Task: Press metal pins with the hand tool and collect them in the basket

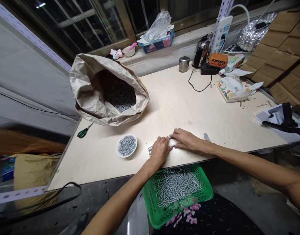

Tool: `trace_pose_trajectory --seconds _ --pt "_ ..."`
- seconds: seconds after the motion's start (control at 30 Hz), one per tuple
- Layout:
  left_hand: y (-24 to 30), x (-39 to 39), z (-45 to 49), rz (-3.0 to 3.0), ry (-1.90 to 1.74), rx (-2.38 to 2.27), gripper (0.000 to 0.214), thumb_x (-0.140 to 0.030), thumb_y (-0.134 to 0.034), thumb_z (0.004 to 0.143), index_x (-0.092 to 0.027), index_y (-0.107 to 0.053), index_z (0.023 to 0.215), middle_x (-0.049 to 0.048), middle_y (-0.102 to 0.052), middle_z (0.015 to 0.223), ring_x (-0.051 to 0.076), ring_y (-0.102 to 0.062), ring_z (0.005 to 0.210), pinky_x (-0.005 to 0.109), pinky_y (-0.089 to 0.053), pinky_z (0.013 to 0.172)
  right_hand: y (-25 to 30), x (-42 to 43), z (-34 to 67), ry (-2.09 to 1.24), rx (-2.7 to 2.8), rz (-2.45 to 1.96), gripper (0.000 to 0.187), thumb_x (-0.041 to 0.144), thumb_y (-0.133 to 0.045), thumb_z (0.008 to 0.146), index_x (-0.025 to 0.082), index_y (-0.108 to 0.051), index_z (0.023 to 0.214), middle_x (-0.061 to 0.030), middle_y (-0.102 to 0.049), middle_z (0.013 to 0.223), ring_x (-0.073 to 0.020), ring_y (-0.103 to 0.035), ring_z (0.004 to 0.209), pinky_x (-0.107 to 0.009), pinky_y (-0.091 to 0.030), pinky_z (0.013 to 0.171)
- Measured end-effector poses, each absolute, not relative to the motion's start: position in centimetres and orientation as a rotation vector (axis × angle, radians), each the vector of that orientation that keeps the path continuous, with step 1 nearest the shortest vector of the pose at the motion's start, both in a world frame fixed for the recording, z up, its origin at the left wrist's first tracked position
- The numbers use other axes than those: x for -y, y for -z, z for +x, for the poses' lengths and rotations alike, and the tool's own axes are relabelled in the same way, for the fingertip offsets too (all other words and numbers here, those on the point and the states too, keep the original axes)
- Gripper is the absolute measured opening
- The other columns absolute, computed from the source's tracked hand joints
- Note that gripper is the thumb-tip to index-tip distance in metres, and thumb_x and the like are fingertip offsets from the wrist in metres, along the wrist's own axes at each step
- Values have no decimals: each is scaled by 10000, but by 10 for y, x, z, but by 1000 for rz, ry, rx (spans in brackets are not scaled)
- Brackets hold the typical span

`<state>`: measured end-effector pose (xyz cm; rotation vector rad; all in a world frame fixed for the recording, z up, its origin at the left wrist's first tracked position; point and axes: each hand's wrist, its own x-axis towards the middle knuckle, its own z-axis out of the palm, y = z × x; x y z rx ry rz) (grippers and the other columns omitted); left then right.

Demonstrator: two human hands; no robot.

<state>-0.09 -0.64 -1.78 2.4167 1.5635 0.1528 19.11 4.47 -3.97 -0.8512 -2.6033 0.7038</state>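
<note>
Slim silver-and-white bar [173, 142] lies slantwise near the front edge of the pale, wood-grained counter [189, 111], running beneath my left hand [161, 150] toward my right hand [187, 140]. Its smooth white middle shows in the gap between my hands, bordered by thin darker edges with a metallic look. Past the outer side of my left hand, a short shiny end with dark marks peeks out; its finer details are too small for me to tell.

My left fingers are bunched together and curled down over the bar, hiding much of it. My right fingers are bent along its far side while the thumb sits on the near side, pinching the white part between them.

Left of my hands stands a round white bowl [118, 152] full of small silver metal pins [127, 145]. Just below the counter's edge, a green perforated plastic basket [156, 215] holds many more such pins. Farther back, a wide-mouthed whitish woven sack [90, 98] leans open.
</note>
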Motion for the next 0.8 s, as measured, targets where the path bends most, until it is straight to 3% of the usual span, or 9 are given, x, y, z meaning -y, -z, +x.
trace_pose_trajectory --seconds 0.07,0.1,0.17,0.27,0.4,0.63,0.8 --pt "11 15 -11 2404 -349 -1584 438 -298 -596 861 -167 -479 1262 139 -544 1233 267 -483 1154 427 -452 913 35 -43 198 -668 2574 -851 635 471 -665 793 194 -444 1320 -155 -480 1296 -294 -445 1162 -484 -419 920" --pt "7 21 -17 2391 -466 -1607 471 -304 -587 868 -178 -453 1301 144 -511 1288 267 -465 1189 428 -443 934 33 -42 201 -645 2545 -877 709 501 -664 784 198 -397 1366 -164 -434 1355 -310 -412 1207 -506 -400 945" --pt "-2 36 -33 2328 -671 -1706 366 -303 -517 910 -199 -510 1260 125 -539 1240 249 -496 1147 411 -443 926 29 -37 205 -617 2473 -947 606 480 -598 843 208 -423 1355 -153 -461 1337 -299 -428 1190 -499 -401 946" --pt "-9 62 -54 2172 -746 -1915 241 -311 -454 937 -187 -650 1002 80 -614 956 217 -558 934 365 -457 833 27 -27 203 -636 2453 -954 311 363 -501 922 206 -577 1179 -106 -592 1100 -237 -518 1012 -424 -444 866" --pt "0 84 -64 1991 -543 -2065 273 -322 -478 922 -168 -669 800 56 -598 784 210 -556 806 330 -449 722 34 -14 189 -607 2507 -922 238 311 -506 923 190 -610 1100 -93 -602 991 -225 -518 927 -393 -442 792" --pt "13 78 -55 2258 -534 -1893 205 -264 -486 926 -195 -678 908 49 -589 809 190 -530 806 293 -444 696 45 -14 173 -781 2472 -852 202 251 -383 967 184 -571 937 -74 -566 916 -199 -497 861 -367 -433 782" --pt "11 70 -58 2375 -690 -1818 223 -268 -448 949 -206 -660 974 44 -591 805 170 -538 784 284 -452 697 47 -24 178 -966 2296 -873 182 301 -362 971 219 -524 953 -58 -551 941 -191 -503 886 -361 -445 797"
